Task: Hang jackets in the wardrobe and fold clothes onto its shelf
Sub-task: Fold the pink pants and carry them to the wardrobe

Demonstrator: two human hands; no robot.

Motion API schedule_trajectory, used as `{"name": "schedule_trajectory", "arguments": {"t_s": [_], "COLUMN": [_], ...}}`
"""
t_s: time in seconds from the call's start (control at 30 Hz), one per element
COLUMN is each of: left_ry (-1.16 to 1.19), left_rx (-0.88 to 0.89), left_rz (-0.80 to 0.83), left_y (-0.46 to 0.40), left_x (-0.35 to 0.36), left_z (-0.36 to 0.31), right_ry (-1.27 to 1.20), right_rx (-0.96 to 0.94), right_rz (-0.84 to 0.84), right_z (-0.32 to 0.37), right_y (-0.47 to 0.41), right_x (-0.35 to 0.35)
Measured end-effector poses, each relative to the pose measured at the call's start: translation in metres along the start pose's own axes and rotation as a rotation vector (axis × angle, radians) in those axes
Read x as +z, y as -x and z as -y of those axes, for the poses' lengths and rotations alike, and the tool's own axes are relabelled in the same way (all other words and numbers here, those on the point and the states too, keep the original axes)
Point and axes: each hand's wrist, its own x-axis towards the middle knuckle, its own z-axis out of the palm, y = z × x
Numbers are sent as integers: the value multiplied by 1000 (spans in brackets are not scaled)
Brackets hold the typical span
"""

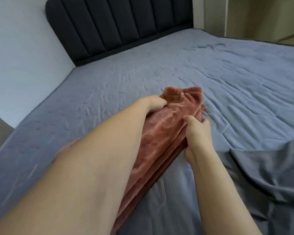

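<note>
A rust-pink velvety garment (161, 133) lies folded into a long narrow stack on the blue bed sheet (210, 68). My left hand (154, 103) grips the garment's upper left edge, fingers curled into the fabric. My right hand (198, 133) holds the right side of the stack, thumb on top and fingers along the layered edge. My left forearm lies over the near part of the garment and hides it. The picture is slightly blurred. No wardrobe is in view.
A dark padded headboard (119, 22) stands at the far end of the bed against a white wall (15, 56). A grey crumpled cloth (265, 175) lies at the right on the bed. A doorway or cream panel (261, 16) shows at the top right.
</note>
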Motion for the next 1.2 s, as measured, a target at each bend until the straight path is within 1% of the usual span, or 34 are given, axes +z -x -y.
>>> {"name": "schedule_trajectory", "arguments": {"t_s": [0.07, 0.1, 0.13, 0.17, 0.2, 0.23, 0.27, 0.3, 0.33, 0.37, 0.4, 0.43, 0.47, 0.5, 0.53, 0.57, 0.6, 0.63, 0.73, 0.8, 0.87, 0.93, 1.0, 1.03, 1.07, 1.1, 1.13, 1.17, 1.2], "left_ry": [15, -13, -86, -163, -201, -176, -80, 64, 232, 385, 530, 680, 806, 881, 928, 962, 995, 1004, 919, 897, 845, 802, 844, 855, 780, 591, 343, 133, 4], "left_rx": [-30, -48, -75, -118, -153, -170, -182, -213, -268, -321, -353, -356, -332, -304, -276, -264, -252, -228, -148, -146, -147, -129, -44, 39, 122, 177, 212, 254, 303], "left_rz": [-10, -51, -95, -127, -127, -86, -26, 19, 18, -30, -97, -151, -187, -225, -271, -319, -356, -389, -521, -581, -604, -562, -429, -339, -248, -186, -167, -200, -252], "left_y": [-4, 2, 11, 26, 47, 72, 98, 126, 154, 178, 197, 210, 220, 227, 232, 235, 238, 240, 252, 270, 294, 320, 350, 360, 368, 371, 371, 368, 364], "left_x": [9, 5, -2, -11, -22, -32, -40, -44, -47, -46, -42, -35, -25, -15, -6, 1, 7, 11, 8, -5, -14, -16, -10, -5, 1, 7, 11, 15, 16], "left_z": [19, 34, 56, 81, 111, 143, 175, 205, 229, 249, 266, 279, 287, 289, 289, 286, 284, 282, 278, 277, 280, 285, 292, 296, 301, 304, 305, 302, 296], "right_ry": [221, 391, 551, 666, 732, 761, 752, 715, 671, 663, 720, 833, 980, 1155, 1343, 1507, 1621, 1672, 1690, 1738, 1717, 1633, 1618, 1575, 1512, 1446, 1382, 1319, 1250], "right_rx": [-13, -45, -115, -228, -368, -521, -669, -812, -939, -1038, -1112, -1172, -1216, -1234, -1228, -1202, -1168, -1134, -1032, -1029, -969, -804, -538, -379, -228, -108, -22, 41, 96], "right_rz": [-131, -210, -284, -330, -341, -320, -248, -126, 47, 251, 443, 606, 743, 859, 940, 974, 953, 891, 719, 679, 705, 723, 746, 725, 676, 611, 560, 533, 531], "right_z": [-9, -10, -12, -15, -17, -19, -21, -24, -28, -37, -49, -66, -86, -105, -121, -130, -134, -134, -118, -105, -86, -62, -40, -32, -26, -21, -17, -13, -8], "right_y": [-4, -2, 6, 18, 31, 47, 61, 77, 94, 113, 132, 150, 166, 180, 190, 196, 199, 200, 206, 213, 225, 235, 240, 240, 240, 238, 237, 238, 241], "right_x": [-2, 1, 8, 16, 26, 35, 44, 52, 58, 60, 57, 49, 37, 24, 11, 0, -6, -8, -9, -14, -15, -5, 4, 3, -2, -8, -14, -19, -22]}}
